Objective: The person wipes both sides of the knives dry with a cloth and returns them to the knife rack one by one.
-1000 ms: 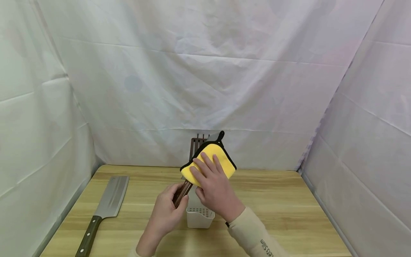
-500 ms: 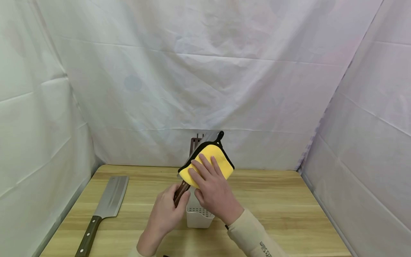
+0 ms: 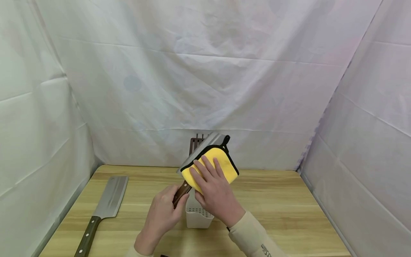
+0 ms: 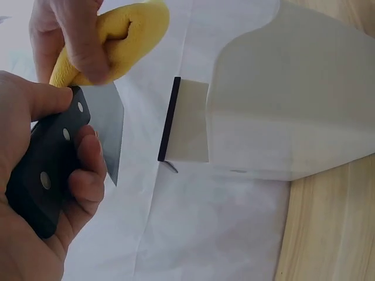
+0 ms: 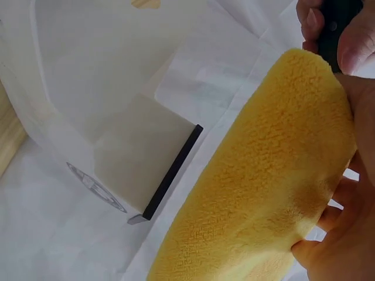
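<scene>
My left hand [image 3: 162, 210] grips the dark riveted handle of a cleaver [image 3: 205, 144], whose blade points up and to the right above the table. A yellow cloth [image 3: 226, 166] with black edging and a hanging loop lies over the blade, covering much of it. My right hand [image 3: 216, 194] has its fingers spread on top of the cloth. From the left wrist view, right-hand digits press the cloth [image 4: 135, 35] from the other side too, holding it about the blade. In the right wrist view the cloth [image 5: 252, 175] hides the blade.
Behind and below the hands stands a white knife holder [image 3: 198, 219] with a perforated front tray and a dark slotted top [image 3: 194, 144]. A second cleaver [image 3: 110, 196] lies on the wooden table [image 3: 273, 221] at the left. White sheets hang round the back and sides.
The held cleaver has turned so that more of its blade's flat and its handle's riveted side show. The cloth and right hand have shifted slightly right and down. The left hand stays nearly in place.
</scene>
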Action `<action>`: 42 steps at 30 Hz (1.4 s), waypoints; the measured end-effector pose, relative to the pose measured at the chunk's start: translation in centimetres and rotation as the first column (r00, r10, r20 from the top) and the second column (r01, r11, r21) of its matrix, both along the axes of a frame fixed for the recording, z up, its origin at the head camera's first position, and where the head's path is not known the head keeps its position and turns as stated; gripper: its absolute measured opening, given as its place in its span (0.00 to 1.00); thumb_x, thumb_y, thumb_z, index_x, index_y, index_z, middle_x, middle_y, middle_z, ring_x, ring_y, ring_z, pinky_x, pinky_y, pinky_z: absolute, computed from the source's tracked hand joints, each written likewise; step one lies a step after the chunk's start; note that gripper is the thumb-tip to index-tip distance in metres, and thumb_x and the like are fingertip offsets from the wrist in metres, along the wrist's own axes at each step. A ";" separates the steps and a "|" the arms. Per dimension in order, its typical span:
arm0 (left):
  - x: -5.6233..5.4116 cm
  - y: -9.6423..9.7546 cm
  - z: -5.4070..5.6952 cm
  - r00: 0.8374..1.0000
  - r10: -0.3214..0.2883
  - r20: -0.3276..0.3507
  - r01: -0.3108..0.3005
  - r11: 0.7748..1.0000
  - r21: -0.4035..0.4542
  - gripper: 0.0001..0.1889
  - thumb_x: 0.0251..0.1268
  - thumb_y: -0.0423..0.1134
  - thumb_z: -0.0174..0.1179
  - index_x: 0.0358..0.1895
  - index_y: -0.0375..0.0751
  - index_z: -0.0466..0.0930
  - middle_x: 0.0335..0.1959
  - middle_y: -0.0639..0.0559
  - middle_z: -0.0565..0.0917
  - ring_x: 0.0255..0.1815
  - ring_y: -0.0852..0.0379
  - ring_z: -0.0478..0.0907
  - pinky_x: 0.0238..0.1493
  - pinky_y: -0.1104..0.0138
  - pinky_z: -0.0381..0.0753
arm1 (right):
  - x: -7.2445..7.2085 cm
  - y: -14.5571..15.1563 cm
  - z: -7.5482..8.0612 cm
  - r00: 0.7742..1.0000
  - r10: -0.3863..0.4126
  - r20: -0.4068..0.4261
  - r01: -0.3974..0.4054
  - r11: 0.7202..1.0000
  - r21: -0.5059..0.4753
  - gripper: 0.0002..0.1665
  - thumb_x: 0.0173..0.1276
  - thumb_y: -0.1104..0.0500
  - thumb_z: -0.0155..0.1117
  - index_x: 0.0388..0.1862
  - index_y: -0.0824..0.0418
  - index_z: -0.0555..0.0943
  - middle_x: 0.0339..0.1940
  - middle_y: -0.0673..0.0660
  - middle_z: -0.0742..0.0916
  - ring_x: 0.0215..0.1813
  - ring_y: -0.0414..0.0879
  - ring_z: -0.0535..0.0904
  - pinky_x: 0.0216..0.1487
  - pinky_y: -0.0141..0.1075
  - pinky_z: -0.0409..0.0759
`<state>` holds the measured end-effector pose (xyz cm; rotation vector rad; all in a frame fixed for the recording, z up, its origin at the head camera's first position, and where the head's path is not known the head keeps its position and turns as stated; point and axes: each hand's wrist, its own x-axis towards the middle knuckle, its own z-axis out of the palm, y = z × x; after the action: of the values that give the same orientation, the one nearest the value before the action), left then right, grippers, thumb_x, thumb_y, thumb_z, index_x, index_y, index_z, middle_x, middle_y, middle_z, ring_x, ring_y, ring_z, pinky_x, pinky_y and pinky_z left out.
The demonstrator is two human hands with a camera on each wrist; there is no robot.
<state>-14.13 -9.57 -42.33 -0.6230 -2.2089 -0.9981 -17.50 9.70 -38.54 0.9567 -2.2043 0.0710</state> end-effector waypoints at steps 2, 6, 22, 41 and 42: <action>0.0 0.0 -0.1 1.000 0.013 -0.024 -0.014 1.000 -0.028 0.07 0.60 0.30 0.72 0.34 0.36 0.81 0.21 0.62 0.68 0.21 0.74 0.57 0.17 0.79 0.58 | 0.0 -0.1 -0.1 1.000 -0.006 -0.006 0.006 1.000 -0.004 0.37 0.58 0.58 0.76 0.69 0.59 0.78 0.71 0.60 0.79 0.79 0.60 0.66 0.79 0.59 0.60; 0.0 0.1 -0.1 0.997 0.028 -0.068 -0.032 0.997 -0.068 0.08 0.58 0.30 0.74 0.34 0.35 0.82 0.22 0.61 0.70 0.21 0.73 0.58 0.18 0.80 0.58 | -0.1 -0.2 -0.5 1.000 -0.026 -0.011 0.026 1.000 -0.013 0.38 0.57 0.61 0.78 0.68 0.60 0.78 0.71 0.61 0.79 0.78 0.61 0.67 0.78 0.59 0.61; 0.2 0.2 -0.6 0.982 0.081 -0.171 -0.121 0.963 -0.241 0.12 0.52 0.35 0.78 0.32 0.39 0.81 0.26 0.55 0.78 0.21 0.68 0.65 0.20 0.78 0.63 | 0.1 0.4 1.8 0.963 -0.057 0.265 0.045 0.998 0.051 0.27 0.63 0.71 0.68 0.62 0.62 0.82 0.64 0.63 0.84 0.70 0.63 0.77 0.69 0.62 0.72; 0.5 0.4 -1.2 0.975 0.077 -0.207 -0.144 0.932 -0.332 0.13 0.50 0.36 0.79 0.31 0.41 0.81 0.23 0.58 0.73 0.21 0.67 0.63 0.20 0.77 0.63 | -0.3 -1.0 2.1 0.900 -0.022 0.434 -0.003 0.998 0.055 0.26 0.69 0.71 0.59 0.66 0.64 0.79 0.67 0.64 0.82 0.71 0.64 0.75 0.68 0.64 0.72; 0.5 0.3 -1.3 0.975 0.077 -0.208 -0.145 0.932 -0.334 0.13 0.49 0.36 0.79 0.31 0.41 0.81 0.23 0.58 0.73 0.21 0.67 0.63 0.20 0.77 0.63 | -0.2 -1.1 2.1 0.902 -0.011 0.432 -0.019 0.998 0.064 0.26 0.69 0.71 0.58 0.66 0.63 0.80 0.67 0.63 0.82 0.71 0.63 0.75 0.68 0.64 0.72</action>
<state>-13.68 -9.24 -43.59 -0.7072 -2.2336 -0.4684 -17.67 8.62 -36.47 1.0616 -2.6258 0.2341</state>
